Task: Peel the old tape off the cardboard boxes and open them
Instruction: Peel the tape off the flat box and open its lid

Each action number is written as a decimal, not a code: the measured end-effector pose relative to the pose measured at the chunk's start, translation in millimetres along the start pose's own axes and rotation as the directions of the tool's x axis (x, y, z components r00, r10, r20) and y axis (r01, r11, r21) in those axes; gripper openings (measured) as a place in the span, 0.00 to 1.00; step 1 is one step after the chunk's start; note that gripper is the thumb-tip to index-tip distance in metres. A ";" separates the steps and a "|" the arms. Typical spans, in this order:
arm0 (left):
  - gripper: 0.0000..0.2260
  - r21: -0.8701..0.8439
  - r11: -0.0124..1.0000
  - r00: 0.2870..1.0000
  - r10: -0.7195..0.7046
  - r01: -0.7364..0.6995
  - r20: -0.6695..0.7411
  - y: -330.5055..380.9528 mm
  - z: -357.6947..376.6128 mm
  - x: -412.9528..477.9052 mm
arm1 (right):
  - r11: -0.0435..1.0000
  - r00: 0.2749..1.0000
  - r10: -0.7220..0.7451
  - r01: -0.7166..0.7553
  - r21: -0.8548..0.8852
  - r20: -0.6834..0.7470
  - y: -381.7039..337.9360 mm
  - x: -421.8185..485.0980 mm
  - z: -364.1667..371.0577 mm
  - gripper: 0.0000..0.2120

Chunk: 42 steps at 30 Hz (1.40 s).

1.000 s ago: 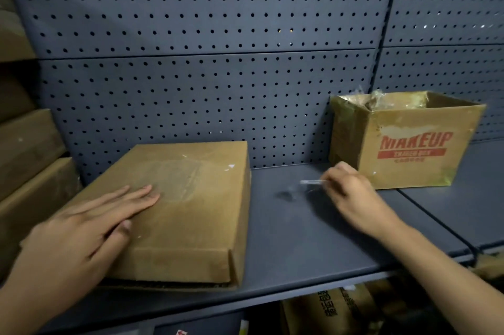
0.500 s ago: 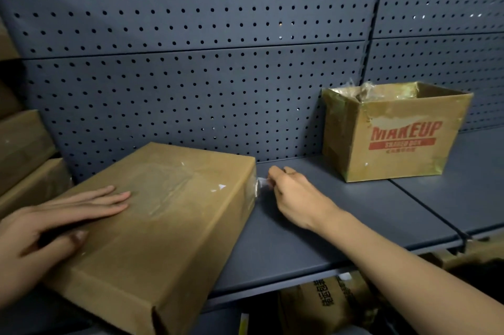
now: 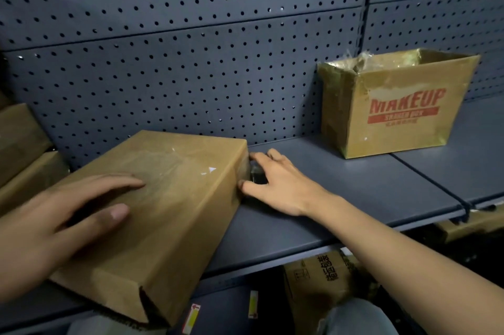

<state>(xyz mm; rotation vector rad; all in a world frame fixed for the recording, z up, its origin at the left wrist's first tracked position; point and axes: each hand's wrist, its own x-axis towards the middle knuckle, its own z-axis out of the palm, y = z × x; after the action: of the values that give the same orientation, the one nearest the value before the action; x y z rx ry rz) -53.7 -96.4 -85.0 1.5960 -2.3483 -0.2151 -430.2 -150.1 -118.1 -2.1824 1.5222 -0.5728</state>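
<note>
A flat brown cardboard box (image 3: pixel 174 214) lies at an angle on the grey shelf (image 3: pixel 341 192), its near end jutting past the shelf's front edge. Clear old tape (image 3: pixel 163 168) shows faintly across its top. My left hand (image 3: pixel 62 220) rests flat on the top, fingers straight. My right hand (image 3: pixel 275 182) is at the box's right side wall, with thumb and fingertips spread and touching the cardboard. A small dark glossy patch sits between them; I cannot tell what it is.
An open box printed MAKEUP (image 3: pixel 395 105) stands at the back right with crumpled clear tape in it. More cardboard boxes (image 3: pixel 21 143) are stacked at the left. A pegboard wall (image 3: pixel 191 75) closes the back. Another box (image 3: pixel 319 277) sits below the shelf.
My right hand went from mid-shelf to the box's right side, pinched something clear there, and now spreads against that wall. The box has turned, its near end swinging outward. My left hand stays on top.
</note>
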 end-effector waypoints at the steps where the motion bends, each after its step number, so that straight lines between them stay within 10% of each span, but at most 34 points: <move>1: 0.26 0.027 0.999 0.999 -0.026 0.026 0.033 28.6 -4.4 1.0 | 1.000 1.000 -0.011 0.011 -0.006 -0.006 0.2 -0.6 1.0 0.34; 10: 0.39 0.129 0.987 0.994 -0.100 0.094 0.040 68.0 11.2 9.1 | 0.991 0.995 -0.093 0.091 -0.101 -0.021 -1.5 -8.2 6.9 0.46; 32: 0.41 0.121 0.978 0.984 -0.176 0.170 0.040 87.7 7.5 4.3 | 1.000 0.996 -0.012 0.015 0.025 -0.092 -9.8 -9.1 15.4 0.26; 37: 0.42 0.128 0.973 0.977 -0.200 0.190 0.069 95.0 4.0 3.9 | 0.989 0.998 -0.025 0.034 0.147 -0.061 -9.8 -18.0 11.3 0.39; 42: 0.43 0.151 0.968 0.972 -0.213 0.198 0.095 100.0 0.9 3.1 | 0.987 0.991 -0.040 0.059 0.147 -0.130 -9.5 -23.3 17.6 0.25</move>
<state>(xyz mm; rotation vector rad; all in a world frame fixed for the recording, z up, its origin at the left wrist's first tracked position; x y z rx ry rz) -143.2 -61.8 -56.9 1.9455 -2.3220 -0.1892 -420.5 -123.3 -129.7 -2.1084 1.4392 -0.8293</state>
